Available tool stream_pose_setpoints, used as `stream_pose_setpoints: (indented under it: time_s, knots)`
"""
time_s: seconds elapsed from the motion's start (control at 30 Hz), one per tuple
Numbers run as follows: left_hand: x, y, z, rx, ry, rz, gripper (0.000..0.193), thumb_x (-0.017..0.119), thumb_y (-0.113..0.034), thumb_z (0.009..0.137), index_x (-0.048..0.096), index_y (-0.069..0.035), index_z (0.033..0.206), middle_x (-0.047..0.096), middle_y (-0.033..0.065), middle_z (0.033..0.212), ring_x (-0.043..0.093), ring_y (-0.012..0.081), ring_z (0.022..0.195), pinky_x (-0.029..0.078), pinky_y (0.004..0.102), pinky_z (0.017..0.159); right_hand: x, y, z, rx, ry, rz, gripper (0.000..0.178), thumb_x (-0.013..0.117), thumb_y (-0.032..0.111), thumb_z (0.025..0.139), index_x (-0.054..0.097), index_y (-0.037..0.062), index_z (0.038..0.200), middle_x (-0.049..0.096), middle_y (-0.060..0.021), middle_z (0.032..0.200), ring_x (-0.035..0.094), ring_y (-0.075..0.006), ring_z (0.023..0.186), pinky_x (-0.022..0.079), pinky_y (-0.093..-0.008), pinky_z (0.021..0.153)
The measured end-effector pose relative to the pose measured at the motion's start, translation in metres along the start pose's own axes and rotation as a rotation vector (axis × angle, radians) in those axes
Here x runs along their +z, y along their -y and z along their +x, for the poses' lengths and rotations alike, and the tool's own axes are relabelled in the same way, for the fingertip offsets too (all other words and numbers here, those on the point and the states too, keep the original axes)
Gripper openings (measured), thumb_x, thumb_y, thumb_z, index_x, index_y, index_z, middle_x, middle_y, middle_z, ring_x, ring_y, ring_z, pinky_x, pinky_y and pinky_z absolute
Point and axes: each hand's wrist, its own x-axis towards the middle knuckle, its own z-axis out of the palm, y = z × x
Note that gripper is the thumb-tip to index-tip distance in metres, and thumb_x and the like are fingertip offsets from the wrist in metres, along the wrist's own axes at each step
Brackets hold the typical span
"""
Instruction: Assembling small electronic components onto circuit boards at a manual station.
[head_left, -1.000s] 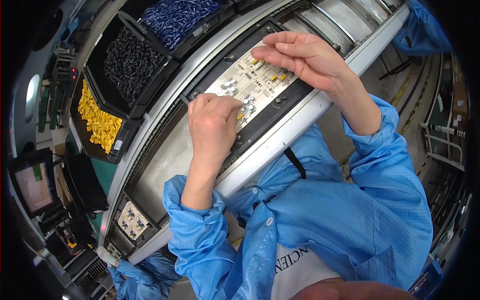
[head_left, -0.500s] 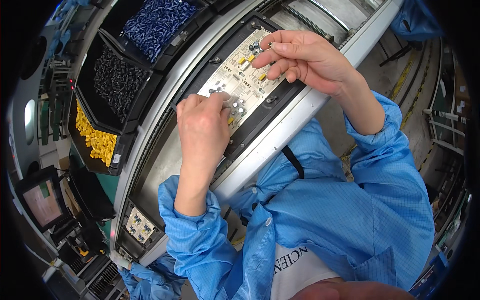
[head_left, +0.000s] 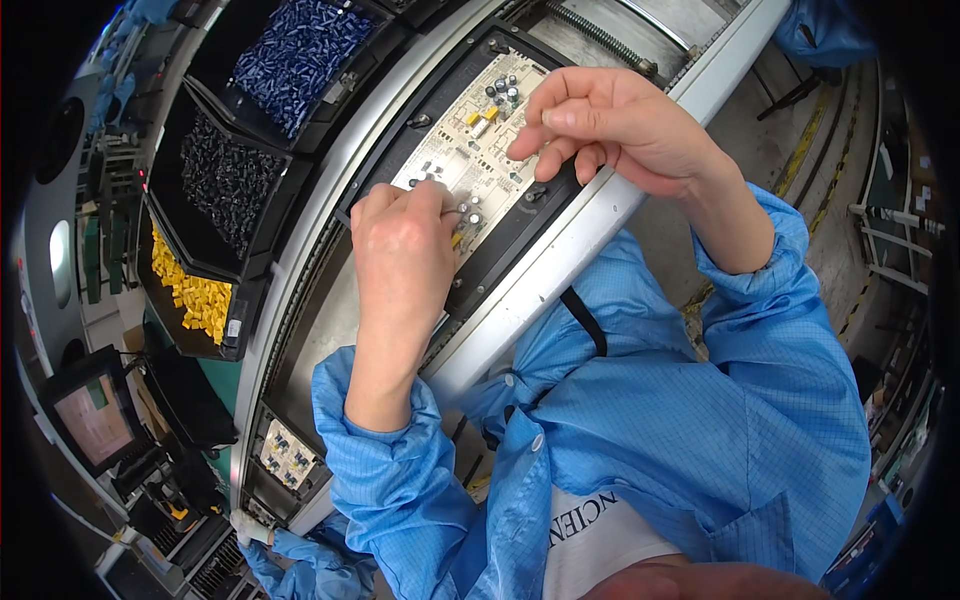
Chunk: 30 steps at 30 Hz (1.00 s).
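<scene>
A pale beige, rectangular circuit board [head_left: 482,146] in a matte black frame [head_left: 505,241] lies lengthwise toward upper right; the curled left hand [head_left: 405,238] is nearer, at its lower end, the half-curled right hand [head_left: 622,125] over its right edge; any grip, I cannot tell

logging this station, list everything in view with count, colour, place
near board: 1, cream, upper middle
frame: 1, black, around near board
fitted parts: several, yellow and dark, on near board
far board: 1, cream, lower left
bins: at least 3, black, upper left
blue parts: many, blue, top bin
black parts: many, black, middle bin
yellow parts: many, yellow, lowest bin
near rail: 1, silver, beside frame
monitor: 1, black, left
co-worker's sleeve: 1, blue, bottom left
anything else: too small or blurred
smock: 1, blue, lower middle
shirt: 1, white, under smock
left hand: 1, bare, at near board's left
right hand: 1, bare, over near board's right
</scene>
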Motion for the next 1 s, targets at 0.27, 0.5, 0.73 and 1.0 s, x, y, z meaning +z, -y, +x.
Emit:
stream_pose_setpoints:
  time_s: [0.27,0.5,0.73,1.0]
  knots:
    - [0.01,0.011,-0.009,0.123,-0.218,-0.092,0.015,0.075,-0.004,0.07,0.068,-0.006,0.083,0.067,0.0055,0.078,0.059,0.0254,0.081,0.044,0.0371,0.077,0.021,-0.006,0.005,-0.175,-0.065,-0.904,0.011,0.067,0.007,0.084,0.073,0.0019,0.091,0.071,-0.0091,0.089,0.066,-0.0175,0.075,0.051,-0.0285,0.067]
    - [-0.006,0.055,-0.052,-0.064,-0.477,-0.113,0.01,0.072,-0.001,0.078,0.069,-0.006,0.086,0.068,0.0062,0.085,0.059,0.0259,0.082,0.047,0.0348,0.076,0.04,-0.012,0.018,-0.111,-0.183,-1.448,0.011,0.065,0.012,0.078,0.07,0.003,0.082,0.067,-0.0141,0.073,0.065,-0.0304,0.07,0.052,-0.0375,0.065]
    - [-0.017,0.078,-0.094,-0.215,-0.463,-0.193,0.007,0.07,-0.002,0.081,0.069,-0.003,0.087,0.068,0.0081,0.085,0.06,0.0247,0.082,0.048,0.0331,0.075,0.046,-0.013,0.03,0.039,-0.208,-1.651,0.012,0.06,0.015,0.071,0.067,0.005,0.072,0.065,-0.0163,0.069,0.065,-0.0348,0.068,0.053,-0.0428,0.065]
    - [-0.009,0.07,-0.096,-0.122,-0.446,-0.222,0.006,0.071,-0.004,0.079,0.068,-0.005,0.085,0.068,0.0067,0.084,0.059,0.0261,0.081,0.047,0.035,0.075,0.042,-0.018,0.034,0.134,-0.24,-1.667,0.013,0.06,0.015,0.073,0.066,0.0033,0.071,0.064,-0.0153,0.069,0.063,-0.0334,0.068,0.05,-0.0424,0.065]
